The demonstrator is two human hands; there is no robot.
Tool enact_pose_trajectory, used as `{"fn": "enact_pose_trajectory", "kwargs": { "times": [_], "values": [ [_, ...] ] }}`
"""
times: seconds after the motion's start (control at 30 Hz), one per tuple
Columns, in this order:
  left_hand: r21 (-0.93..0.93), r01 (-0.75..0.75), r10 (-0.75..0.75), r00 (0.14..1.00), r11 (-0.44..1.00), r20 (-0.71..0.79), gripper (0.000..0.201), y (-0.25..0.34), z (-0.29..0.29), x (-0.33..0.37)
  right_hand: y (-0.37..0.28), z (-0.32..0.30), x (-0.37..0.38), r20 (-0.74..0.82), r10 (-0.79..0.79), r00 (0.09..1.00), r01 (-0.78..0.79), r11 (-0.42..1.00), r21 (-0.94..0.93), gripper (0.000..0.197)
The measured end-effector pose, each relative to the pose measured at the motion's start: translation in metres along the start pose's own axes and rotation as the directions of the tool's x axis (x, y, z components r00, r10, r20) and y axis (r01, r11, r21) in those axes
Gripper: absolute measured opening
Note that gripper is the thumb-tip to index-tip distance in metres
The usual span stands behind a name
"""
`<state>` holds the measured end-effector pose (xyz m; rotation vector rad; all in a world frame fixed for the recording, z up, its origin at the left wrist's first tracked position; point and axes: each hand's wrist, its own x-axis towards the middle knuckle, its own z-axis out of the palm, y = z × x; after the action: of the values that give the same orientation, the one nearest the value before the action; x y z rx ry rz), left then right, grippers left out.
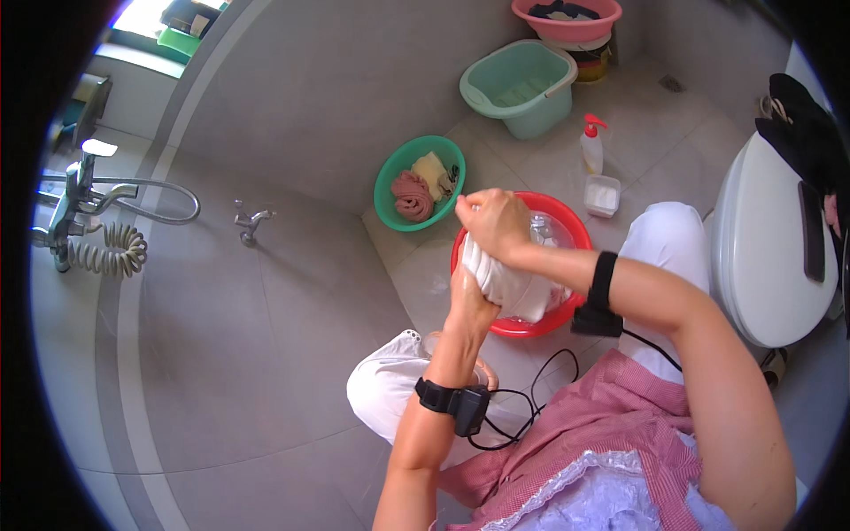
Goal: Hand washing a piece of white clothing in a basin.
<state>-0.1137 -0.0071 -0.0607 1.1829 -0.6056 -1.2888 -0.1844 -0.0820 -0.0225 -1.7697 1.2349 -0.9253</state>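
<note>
Both my hands grip a wet white cloth [513,288], twisted between them over a red basin [567,228] on the tiled floor. My right hand [492,221] is closed on the cloth's upper end. My left hand [469,301] is closed on its lower part, just below the right. The cloth's tail hangs into the basin, which holds water and something clear. A black band sits on each wrist, with a cable trailing down.
A green basin [390,177] with rolled pink and yellow cloths sits behind the red one. Further back stand a mint tub [522,88] and a pink basin [571,22]. A spray bottle [591,146], a small white container [602,195], a toilet [770,257] at right, wall taps [84,208] at left.
</note>
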Motion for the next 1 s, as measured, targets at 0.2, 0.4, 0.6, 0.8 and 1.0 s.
{"fn": "enact_pose_trajectory", "kwargs": {
  "times": [0.2,0.4,0.6,0.8,1.0],
  "values": [
    [-0.735,-0.159,0.531,0.791,0.659,0.304,0.034,-0.029,-0.028,0.008,-0.021,0.004,-0.062,-0.089,-0.363,0.928,0.369,0.927,0.07,0.029],
    [-0.419,0.064,0.019,0.981,0.906,0.191,0.034,0.022,-0.005,-0.016,-0.013,0.006,-0.009,-0.096,-0.165,0.982,0.172,0.983,0.064,0.033],
    [-0.43,-0.088,0.317,0.808,0.899,0.496,0.042,-0.003,-0.079,0.006,-0.035,0.013,-0.057,-0.022,-0.318,0.948,0.317,0.936,0.154,0.038],
    [-0.358,0.106,-0.065,0.99,0.928,0.123,0.04,-0.017,-0.05,0.003,-0.007,0.008,-0.022,-0.055,-0.194,0.979,0.199,0.975,0.099,0.037],
    [-0.469,0.193,-0.137,0.979,0.862,0.149,0.042,0.021,-0.039,-0.011,-0.024,0.009,-0.031,-0.049,-0.364,0.93,0.368,0.918,0.15,0.039]
  ]
}}
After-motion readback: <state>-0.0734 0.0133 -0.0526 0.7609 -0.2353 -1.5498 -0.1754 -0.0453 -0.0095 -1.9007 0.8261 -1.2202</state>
